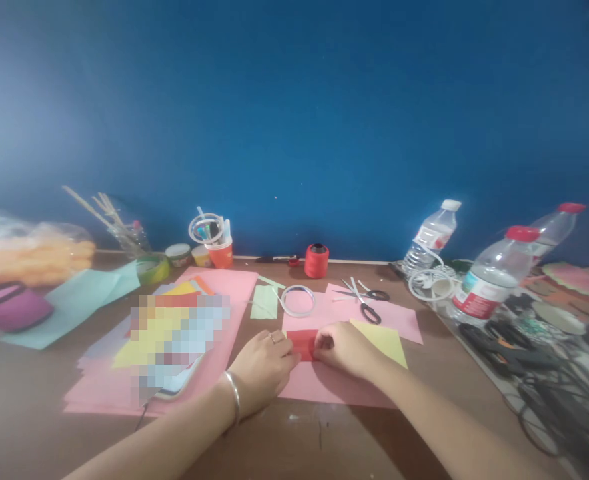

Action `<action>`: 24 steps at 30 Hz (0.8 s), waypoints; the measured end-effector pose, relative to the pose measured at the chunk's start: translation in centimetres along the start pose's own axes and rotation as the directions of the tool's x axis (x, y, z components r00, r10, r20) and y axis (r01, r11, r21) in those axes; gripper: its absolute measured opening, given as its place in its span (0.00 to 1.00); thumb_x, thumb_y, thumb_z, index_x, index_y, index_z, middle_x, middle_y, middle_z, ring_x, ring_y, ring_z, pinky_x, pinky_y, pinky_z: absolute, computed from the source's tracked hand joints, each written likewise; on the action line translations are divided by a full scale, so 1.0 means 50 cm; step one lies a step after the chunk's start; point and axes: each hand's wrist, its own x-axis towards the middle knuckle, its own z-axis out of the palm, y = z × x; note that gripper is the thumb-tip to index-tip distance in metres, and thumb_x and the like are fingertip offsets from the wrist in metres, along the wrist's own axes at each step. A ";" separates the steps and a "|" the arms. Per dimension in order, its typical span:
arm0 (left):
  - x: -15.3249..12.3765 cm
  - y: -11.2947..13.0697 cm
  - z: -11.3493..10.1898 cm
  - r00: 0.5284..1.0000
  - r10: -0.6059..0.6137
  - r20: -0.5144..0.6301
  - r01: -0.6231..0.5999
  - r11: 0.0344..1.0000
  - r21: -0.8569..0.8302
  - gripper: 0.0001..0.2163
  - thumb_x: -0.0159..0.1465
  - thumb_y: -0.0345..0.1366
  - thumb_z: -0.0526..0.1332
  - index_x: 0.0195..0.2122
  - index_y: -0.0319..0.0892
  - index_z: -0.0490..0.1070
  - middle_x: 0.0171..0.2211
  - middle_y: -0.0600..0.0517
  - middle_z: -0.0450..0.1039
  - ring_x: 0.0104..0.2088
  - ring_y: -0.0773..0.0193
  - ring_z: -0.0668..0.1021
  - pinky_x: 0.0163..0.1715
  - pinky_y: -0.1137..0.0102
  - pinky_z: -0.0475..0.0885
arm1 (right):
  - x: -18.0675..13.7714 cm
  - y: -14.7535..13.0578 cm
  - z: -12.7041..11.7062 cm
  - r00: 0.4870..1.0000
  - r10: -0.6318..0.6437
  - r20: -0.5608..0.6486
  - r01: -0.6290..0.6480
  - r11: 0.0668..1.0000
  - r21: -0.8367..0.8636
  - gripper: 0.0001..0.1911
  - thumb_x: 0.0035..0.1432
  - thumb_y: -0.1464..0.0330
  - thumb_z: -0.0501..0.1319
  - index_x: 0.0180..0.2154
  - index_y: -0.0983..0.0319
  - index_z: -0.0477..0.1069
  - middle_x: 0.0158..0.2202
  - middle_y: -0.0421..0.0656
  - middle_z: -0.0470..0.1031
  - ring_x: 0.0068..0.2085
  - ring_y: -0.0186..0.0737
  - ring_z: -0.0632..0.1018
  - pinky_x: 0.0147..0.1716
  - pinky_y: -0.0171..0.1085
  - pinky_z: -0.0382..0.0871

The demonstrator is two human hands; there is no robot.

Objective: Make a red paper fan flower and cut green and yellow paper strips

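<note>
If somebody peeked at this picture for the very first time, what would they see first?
Probably the big blue wall filling the top. Then the red paper in the middle, with the left hand and right hand at its two ends, above a pink sheet. A bright red spool also pops out, standing near the wall.

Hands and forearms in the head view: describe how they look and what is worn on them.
The left hand wears a thin metallic ring on one finger, and a smooth silver-coloured bangle circles that wrist. The right hand shows no jewellery. Neither hand is gloved, and no sleeves show on the forearms.
</note>
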 end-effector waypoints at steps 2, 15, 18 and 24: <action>0.001 0.000 0.002 1.000 0.004 -0.007 -0.004 1.000 -0.007 0.07 0.58 0.26 0.54 0.33 0.43 0.68 0.29 0.51 0.68 0.31 0.60 0.68 0.28 0.67 0.61 | 0.005 0.004 0.007 1.000 0.021 -0.017 -0.021 0.999 -0.027 0.04 0.44 0.67 0.60 0.22 0.59 0.73 0.24 0.37 0.76 0.26 0.34 0.73 0.24 0.29 0.59; -0.001 -0.005 0.011 1.000 0.015 -0.023 -0.016 0.999 -0.033 0.06 0.60 0.28 0.53 0.30 0.43 0.68 0.27 0.52 0.68 0.31 0.61 0.68 0.26 0.67 0.58 | 0.013 0.015 0.024 0.995 0.093 -0.026 -0.095 0.993 -0.069 0.07 0.41 0.62 0.64 0.23 0.59 0.73 0.24 0.37 0.75 0.26 0.35 0.72 0.22 0.30 0.56; -0.001 -0.003 0.000 1.000 0.026 -0.006 -0.026 1.000 -0.012 0.07 0.60 0.27 0.52 0.31 0.43 0.68 0.27 0.52 0.68 0.31 0.61 0.68 0.27 0.67 0.58 | 0.011 0.009 0.020 0.994 0.111 -0.015 -0.111 0.991 -0.075 0.06 0.41 0.64 0.64 0.23 0.59 0.72 0.24 0.37 0.74 0.26 0.35 0.72 0.22 0.30 0.56; -0.003 -0.001 -0.011 0.999 0.006 0.035 -0.004 0.999 -0.048 0.07 0.60 0.27 0.53 0.32 0.43 0.69 0.27 0.51 0.68 0.32 0.62 0.69 0.28 0.67 0.60 | -0.006 0.004 -0.012 0.996 0.090 0.019 -0.089 0.994 -0.059 0.02 0.43 0.68 0.62 0.23 0.60 0.70 0.25 0.37 0.73 0.27 0.34 0.71 0.22 0.30 0.55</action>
